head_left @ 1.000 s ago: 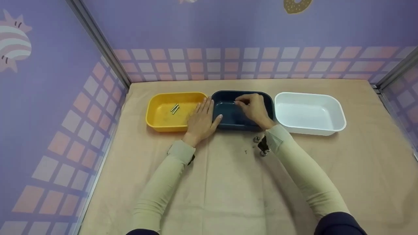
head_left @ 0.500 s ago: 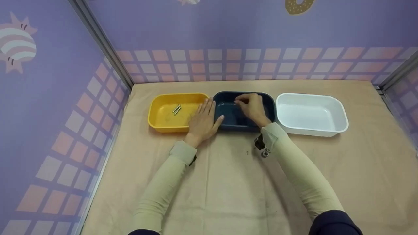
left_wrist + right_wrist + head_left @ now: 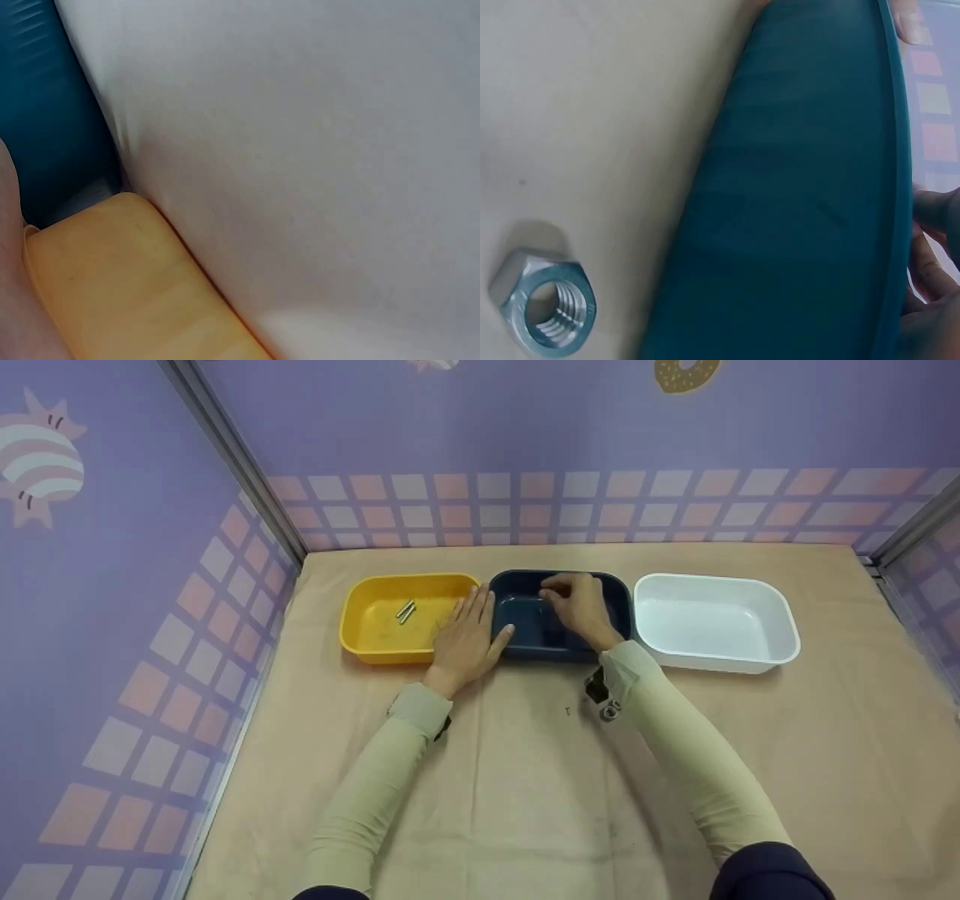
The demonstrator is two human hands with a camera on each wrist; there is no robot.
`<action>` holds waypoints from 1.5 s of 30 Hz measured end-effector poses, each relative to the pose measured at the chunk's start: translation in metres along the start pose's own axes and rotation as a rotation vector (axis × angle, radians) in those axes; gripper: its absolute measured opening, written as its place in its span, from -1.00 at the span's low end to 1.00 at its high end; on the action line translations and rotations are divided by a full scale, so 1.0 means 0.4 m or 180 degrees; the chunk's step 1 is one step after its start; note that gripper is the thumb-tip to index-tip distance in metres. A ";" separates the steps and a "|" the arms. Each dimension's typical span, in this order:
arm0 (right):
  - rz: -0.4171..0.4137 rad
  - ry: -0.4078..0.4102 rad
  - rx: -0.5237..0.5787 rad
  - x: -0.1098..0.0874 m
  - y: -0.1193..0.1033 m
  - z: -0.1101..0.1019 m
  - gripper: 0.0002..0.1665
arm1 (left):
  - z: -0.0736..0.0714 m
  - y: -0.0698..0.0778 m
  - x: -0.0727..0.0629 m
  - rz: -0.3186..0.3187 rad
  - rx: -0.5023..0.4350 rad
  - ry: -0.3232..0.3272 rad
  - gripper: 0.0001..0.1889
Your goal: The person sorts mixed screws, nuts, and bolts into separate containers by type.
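My left hand (image 3: 466, 637) lies flat, fingers straight, across the adjoining rims of the yellow tray (image 3: 349, 630) and the dark blue tray (image 3: 517, 650). Over the blue tray, my right hand (image 3: 581, 604) has its thumb and forefinger curled toward each other. Whether something tiny sits between those fingertips is too small to tell. A faint speck shows in the blue tray below them. Two or so metal screws (image 3: 406, 611) lie in the yellow tray. On the cloth near my right cuff is a hex nut (image 3: 610, 711), seen closely as a steel nut (image 3: 547, 304) in the right wrist view.
A white tray (image 3: 712, 622) stands against the blue tray's right side. A very small screw (image 3: 568, 710) lies on the beige cloth (image 3: 540, 795) in front of the trays. Patterned purple walls (image 3: 525, 435) border the table at the back and sides.
The whole view has shifted slightly, and one nut is now hidden behind my right cuff. A small speck now shows in the blue tray under my right fingertips. Both hands stay almost still.
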State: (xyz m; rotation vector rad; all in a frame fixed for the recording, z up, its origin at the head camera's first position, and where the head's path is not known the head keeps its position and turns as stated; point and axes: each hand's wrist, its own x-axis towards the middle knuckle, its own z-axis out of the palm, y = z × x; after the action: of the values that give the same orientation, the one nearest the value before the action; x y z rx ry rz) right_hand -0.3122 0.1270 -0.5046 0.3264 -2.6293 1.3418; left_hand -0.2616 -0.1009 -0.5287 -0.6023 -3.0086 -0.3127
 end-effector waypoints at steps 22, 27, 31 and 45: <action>-0.0274 -0.0035 -0.0090 -0.046 -0.012 -0.043 -0.78 | 0.000 -0.007 0.009 -0.0038 0.0042 -0.0003 -0.15; -0.0356 -0.0043 -0.0065 -0.076 -0.020 -0.052 -0.79 | 0.003 -0.006 0.006 -0.0040 0.0016 -0.0020 -0.15; -0.0450 -0.0059 -0.0001 -0.105 -0.027 -0.060 -0.80 | 0.005 -0.006 0.006 -0.0044 0.0011 -0.0046 -0.15; -0.0594 -0.0102 0.0035 -0.195 -0.027 -0.060 -0.81 | 0.005 -0.001 0.003 -0.0018 -0.0003 0.0054 -0.13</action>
State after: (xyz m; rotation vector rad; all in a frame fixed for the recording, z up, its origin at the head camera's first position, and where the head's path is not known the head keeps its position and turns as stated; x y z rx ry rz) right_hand -0.2328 0.1495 -0.5018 0.5836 -2.5436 1.3005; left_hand -0.2629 -0.1004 -0.5308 -0.5885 -2.9946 -0.3181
